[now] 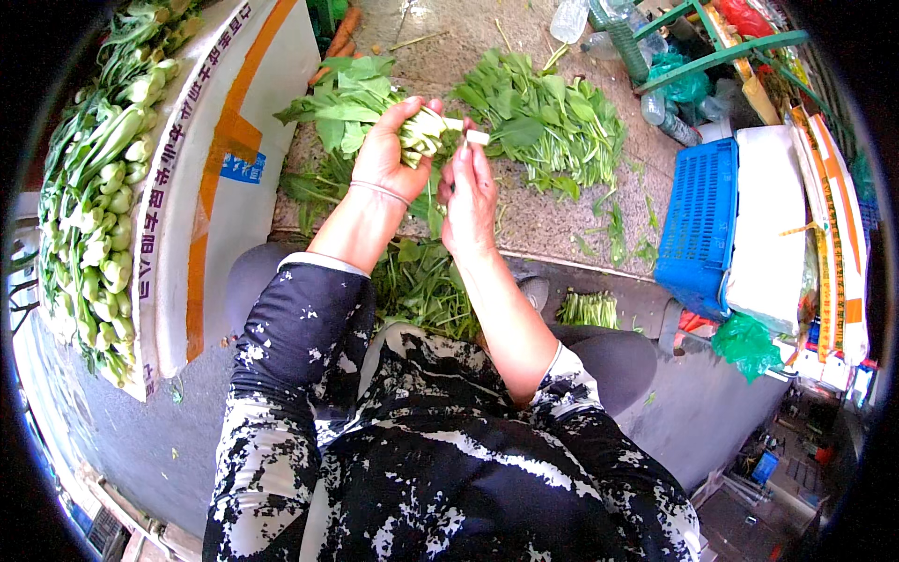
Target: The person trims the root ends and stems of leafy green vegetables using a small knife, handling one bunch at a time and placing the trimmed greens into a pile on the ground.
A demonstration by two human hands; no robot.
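Observation:
My left hand (pixel 393 144) is closed around a bunch of leafy greens (pixel 351 102). The leaves spread to the left, and the pale cut stems point right, towards my other hand. At those stem ends, the thumb and fingers of my right hand (pixel 469 186) pinch a short pale stem piece (pixel 477 137). A thin dark edge shows beside that piece, perhaps a small blade; the rest is hidden by my fingers. Just right of my hands a heap of loose greens (pixel 548 116) lies on the stone slab (pixel 632 175). More greens (pixel 421 288) are piled below my wrists, in front of my lap.
A foam box (pixel 211 140) stands at left, beside stacked bok choy (pixel 112 232). Carrots (pixel 344 35) lie at the slab's back. On the right are a blue plastic crate (pixel 699 218), a green frame (pixel 723 56) and plastic bottles (pixel 569 21). A bundle of stems (pixel 588 309) sits near my right knee.

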